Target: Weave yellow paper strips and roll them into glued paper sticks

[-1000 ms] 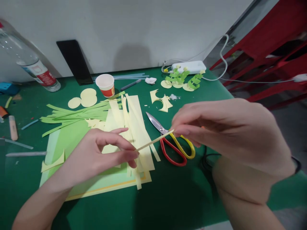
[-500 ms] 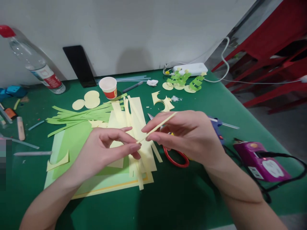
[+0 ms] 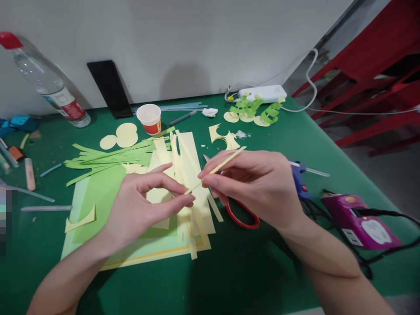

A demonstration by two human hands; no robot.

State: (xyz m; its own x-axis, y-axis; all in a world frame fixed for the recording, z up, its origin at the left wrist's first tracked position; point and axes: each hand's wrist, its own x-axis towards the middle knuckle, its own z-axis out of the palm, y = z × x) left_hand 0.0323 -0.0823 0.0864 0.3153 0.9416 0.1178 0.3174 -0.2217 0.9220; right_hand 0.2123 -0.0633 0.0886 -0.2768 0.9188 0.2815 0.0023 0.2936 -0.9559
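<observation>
A thin pale-yellow paper strip (image 3: 223, 165) runs slantwise between my two hands. My left hand (image 3: 144, 205) pinches its lower end between thumb and forefinger. My right hand (image 3: 256, 186) grips the strip higher up with closed fingers, and its free tip sticks out past them. Both hands hover over a pile of yellow paper strips (image 3: 187, 175) lying on green and yellow sheets (image 3: 98, 197). Red-handled scissors (image 3: 241, 216) lie half hidden under my right hand.
Green paper strips (image 3: 105, 157), yellow paper discs (image 3: 120, 135), a paper cup (image 3: 149, 118), a tilted water bottle (image 3: 49, 87) and a black phone (image 3: 110, 89) stand behind. Finished green spirals (image 3: 252, 109), a power strip (image 3: 262, 92), a blue glue gun (image 3: 300, 179) and a purple socket (image 3: 357, 218) are on the right.
My right hand slid down the strip toward my left hand, from the strip's far end to near its middle. The view shifted, revealing the glue gun and purple socket.
</observation>
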